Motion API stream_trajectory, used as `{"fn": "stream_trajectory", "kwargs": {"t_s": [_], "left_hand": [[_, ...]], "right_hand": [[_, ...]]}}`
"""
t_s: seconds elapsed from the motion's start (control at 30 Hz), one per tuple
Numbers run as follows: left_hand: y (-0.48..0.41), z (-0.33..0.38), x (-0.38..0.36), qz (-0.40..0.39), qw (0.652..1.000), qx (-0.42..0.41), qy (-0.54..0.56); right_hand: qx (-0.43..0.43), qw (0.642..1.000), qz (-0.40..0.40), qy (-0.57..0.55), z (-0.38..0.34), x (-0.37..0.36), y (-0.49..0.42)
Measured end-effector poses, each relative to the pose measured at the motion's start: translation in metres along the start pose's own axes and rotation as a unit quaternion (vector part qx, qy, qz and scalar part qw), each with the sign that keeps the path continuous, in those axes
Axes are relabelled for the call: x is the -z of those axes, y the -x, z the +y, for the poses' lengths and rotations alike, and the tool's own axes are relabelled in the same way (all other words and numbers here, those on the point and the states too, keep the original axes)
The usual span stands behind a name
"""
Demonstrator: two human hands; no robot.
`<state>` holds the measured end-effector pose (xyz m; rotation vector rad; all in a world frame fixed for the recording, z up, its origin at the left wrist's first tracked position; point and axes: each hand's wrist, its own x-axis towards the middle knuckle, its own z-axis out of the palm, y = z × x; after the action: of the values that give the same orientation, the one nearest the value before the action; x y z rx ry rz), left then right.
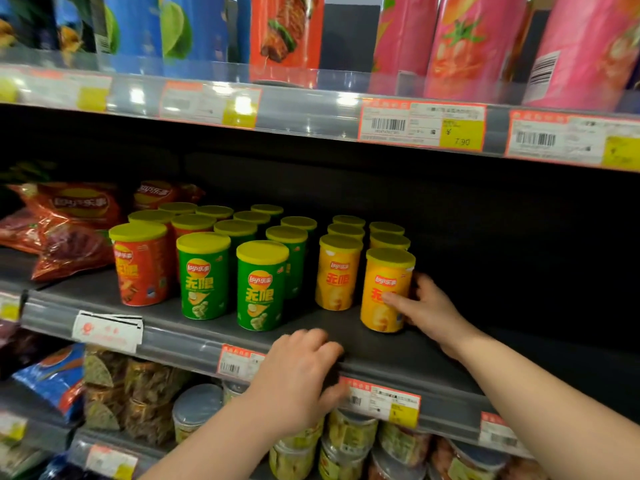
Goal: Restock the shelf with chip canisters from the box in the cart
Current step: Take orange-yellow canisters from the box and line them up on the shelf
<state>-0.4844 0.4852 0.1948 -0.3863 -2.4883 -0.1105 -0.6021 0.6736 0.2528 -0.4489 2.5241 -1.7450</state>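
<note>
Gripping the front yellow chip canister (pixel 386 289) with my right hand (pixel 427 308), I am holding it upright on the middle shelf (pixel 398 351), beside the other yellow canisters (pixel 337 271). My left hand (pixel 298 379) is resting curled on the shelf's front edge, holding nothing.

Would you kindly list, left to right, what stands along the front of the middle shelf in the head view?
Red chip bags → red canister → green canister → second green canister → yellow canister → yellow canister in the right hand's grip → right hand.
</note>
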Motion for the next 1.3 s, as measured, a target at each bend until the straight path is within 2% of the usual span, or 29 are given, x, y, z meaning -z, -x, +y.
{"fn": "stream_trajectory", "kwargs": {"t_s": [0.13, 0.3, 0.77, 1.0, 1.17, 1.3], "left_hand": [[0.006, -0.006, -0.007, -0.015, 0.999, -0.02, -0.028], [0.006, -0.004, -0.006, -0.019, 0.999, -0.017, -0.026], [0.006, -0.004, -0.004, -0.035, 0.999, -0.013, -0.011], [0.003, -0.005, 0.003, -0.097, 0.995, -0.019, -0.019], [0.0, -0.006, 0.02, -0.168, 0.986, -0.014, 0.012], [0.005, -0.005, 0.029, -0.12, 0.991, -0.04, 0.031]], "right_hand": [[-0.005, 1.0, -0.011, 0.003, -0.001, -0.006, -0.005], [-0.005, 0.996, 0.043, 0.082, 0.001, -0.012, -0.007], [-0.03, 0.989, 0.02, 0.141, -0.005, -0.011, -0.016], [-0.054, 0.983, 0.035, 0.171, -0.005, -0.01, -0.006], [-0.075, 0.938, 0.047, 0.334, -0.016, -0.011, 0.017], [0.02, 0.879, 0.031, 0.476, -0.028, -0.019, 0.053]]}}
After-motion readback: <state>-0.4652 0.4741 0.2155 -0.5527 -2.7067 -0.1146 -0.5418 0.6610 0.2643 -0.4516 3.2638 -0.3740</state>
